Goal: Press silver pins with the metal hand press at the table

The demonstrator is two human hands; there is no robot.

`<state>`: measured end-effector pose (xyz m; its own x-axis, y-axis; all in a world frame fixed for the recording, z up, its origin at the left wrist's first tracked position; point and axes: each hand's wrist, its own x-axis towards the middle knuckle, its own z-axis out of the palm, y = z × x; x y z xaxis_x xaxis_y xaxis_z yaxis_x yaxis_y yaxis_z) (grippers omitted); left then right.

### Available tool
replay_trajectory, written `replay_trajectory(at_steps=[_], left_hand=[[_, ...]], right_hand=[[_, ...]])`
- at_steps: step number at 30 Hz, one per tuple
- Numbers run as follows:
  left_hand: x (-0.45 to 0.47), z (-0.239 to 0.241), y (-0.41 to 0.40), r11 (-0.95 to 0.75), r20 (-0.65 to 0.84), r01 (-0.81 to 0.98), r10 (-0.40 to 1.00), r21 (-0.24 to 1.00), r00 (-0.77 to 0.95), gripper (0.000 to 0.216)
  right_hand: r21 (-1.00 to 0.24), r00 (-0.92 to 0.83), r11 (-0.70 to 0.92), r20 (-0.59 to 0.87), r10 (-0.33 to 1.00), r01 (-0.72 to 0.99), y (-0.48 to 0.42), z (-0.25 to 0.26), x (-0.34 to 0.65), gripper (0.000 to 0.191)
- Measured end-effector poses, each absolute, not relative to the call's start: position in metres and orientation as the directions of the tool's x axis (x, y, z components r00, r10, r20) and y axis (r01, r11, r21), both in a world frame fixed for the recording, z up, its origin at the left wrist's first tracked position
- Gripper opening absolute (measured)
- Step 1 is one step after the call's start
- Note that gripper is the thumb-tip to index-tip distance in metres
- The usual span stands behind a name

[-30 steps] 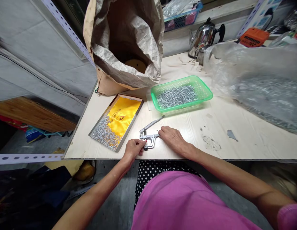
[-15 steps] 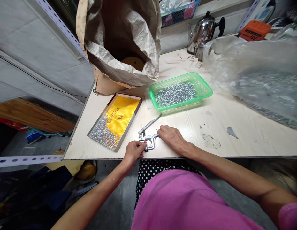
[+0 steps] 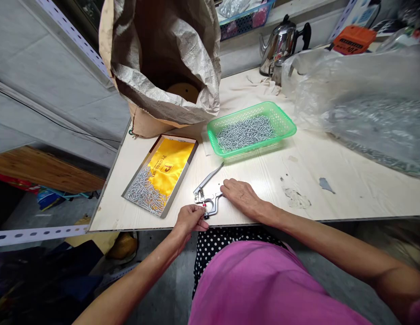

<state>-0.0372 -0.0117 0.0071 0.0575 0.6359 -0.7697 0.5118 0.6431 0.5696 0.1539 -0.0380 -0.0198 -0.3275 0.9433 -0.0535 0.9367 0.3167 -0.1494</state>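
Observation:
Silver snap-fastener pliers [image 3: 215, 205] lie near the table's front edge, their long lever raised and a spring and red part showing at the jaw. My right hand [image 3: 240, 196] is closed around the end of the lower handle. At the jaw, my left hand [image 3: 190, 217] has thumb and index finger pinched together; whatever is between them is too small to name. Left of the pliers lies a shallow box [image 3: 180, 185] with yellow cloth and a heap of small metal pins [image 3: 145, 194]. Behind the pliers, a green plastic basket [image 3: 281, 112] holds many similar pieces.
A large open paper-and-woven sack [image 3: 193, 58] stands at the back left. Clear plastic bags [image 3: 352, 81] with metal pieces cover the right side. A metal kettle [image 3: 281, 43] and an orange case [image 3: 354, 39] sit at the back. The table's front edge [image 3: 298, 221] is close to me.
The view has shifted slightly. My left hand's lower fingers have loosened a little beside the jaw, its fingertips still there. My right hand keeps its grip on the pliers' handle.

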Motion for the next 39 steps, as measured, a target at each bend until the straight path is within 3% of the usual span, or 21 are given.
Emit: replay_trajectory(at_steps=[5,8,11,14,18,24,31,36,39], left_hand=[[-0.039,0.006,-0.012,0.644,-0.778,0.515,0.624,0.566,0.073,0.016],[-0.041,0.005,-0.015,0.641,-0.769,0.502,0.635,0.580,0.077,0.015],[-0.043,0.005,-0.018,0.641,-0.762,0.494,0.644,0.588,0.072,0.014],[-0.043,0.006,-0.020,0.643,-0.762,0.490,0.644,0.589,0.071,0.014],[-0.043,0.006,-0.022,0.640,-0.759,0.496,0.649,0.586,0.060,0.013],[-0.043,0.004,-0.021,0.647,-0.767,0.499,0.640,0.576,0.055,0.012],[-0.042,0.006,-0.021,0.648,-0.770,0.503,0.635,0.572,0.059,0.015],[-0.048,0.003,-0.020,0.655,-0.783,0.503,0.618,0.564,0.073,0.016],[-0.054,0.004,-0.021,0.488,-0.700,0.648,0.707,0.585,0.099,0.021]], right_hand=[[-0.171,-0.320,0.301,-0.097,0.943,0.938,-0.041,-0.014,0.154,0.018],[-0.266,-0.338,0.301,-0.106,0.935,0.916,-0.041,-0.006,0.159,0.012],[-0.319,-0.395,0.368,-0.020,0.919,0.873,-0.030,-0.001,0.167,0.046],[-0.229,-0.450,0.438,0.001,0.893,0.869,-0.008,-0.006,0.172,0.081],[-0.187,-0.556,0.537,-0.068,0.828,0.823,0.018,-0.020,0.175,0.094],[-0.190,-0.572,0.553,-0.059,0.818,0.811,0.024,-0.024,0.180,0.097],[-0.244,-0.511,0.482,-0.070,0.857,0.842,0.015,-0.020,0.174,0.061],[-0.235,-0.504,0.476,-0.075,0.860,0.847,0.010,-0.018,0.175,0.065],[-0.236,-0.487,0.455,-0.099,0.868,0.859,0.006,-0.014,0.178,0.053]])
